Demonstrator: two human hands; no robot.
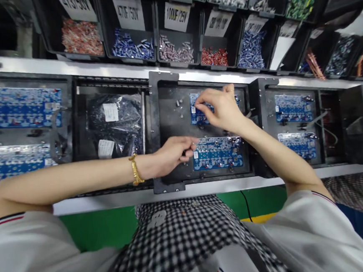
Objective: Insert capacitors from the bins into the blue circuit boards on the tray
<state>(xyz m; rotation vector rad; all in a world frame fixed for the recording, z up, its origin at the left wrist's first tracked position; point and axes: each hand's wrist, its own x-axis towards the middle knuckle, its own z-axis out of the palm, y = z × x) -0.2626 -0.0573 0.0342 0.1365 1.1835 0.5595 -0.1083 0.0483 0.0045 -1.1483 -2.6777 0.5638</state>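
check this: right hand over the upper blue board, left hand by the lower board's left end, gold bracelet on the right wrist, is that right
No: the head view shows the gold bracelet on the left wrist, not the right. The rest holds: the right hand is over the upper blue board, the left hand by the left end of the lower board.

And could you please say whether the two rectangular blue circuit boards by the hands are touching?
Apart: the head view shows a strip of black tray between the upper board and the lower board.
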